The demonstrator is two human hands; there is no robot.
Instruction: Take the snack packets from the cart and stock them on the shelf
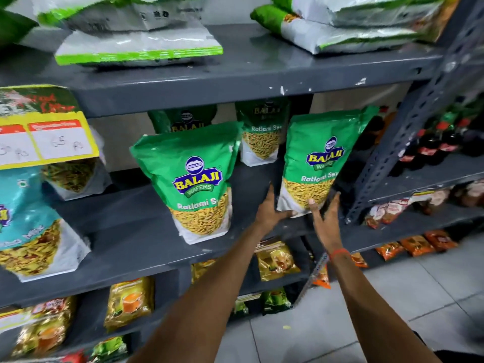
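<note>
A green Balaji Ratlami Sev packet [318,158] stands upright at the right end of the grey middle shelf [146,231]. My left hand [271,209] grips its lower left corner. My right hand [326,218] touches its lower right edge, thumb on the front and fingers spread. A second identical packet [193,182] stands to the left, free of both hands. Two more of the same packets [262,134] stand behind them at the back of the shelf. The cart is out of view.
A teal mix packet [28,221] and a yellow price card [44,137] are at the shelf's left. White-and-green bags [138,45] lie on the shelf above. A perforated upright post [408,132] stands right of the packet. Gold packets [277,260] fill lower shelves; dark bottles [432,145] stand on the neighbouring rack.
</note>
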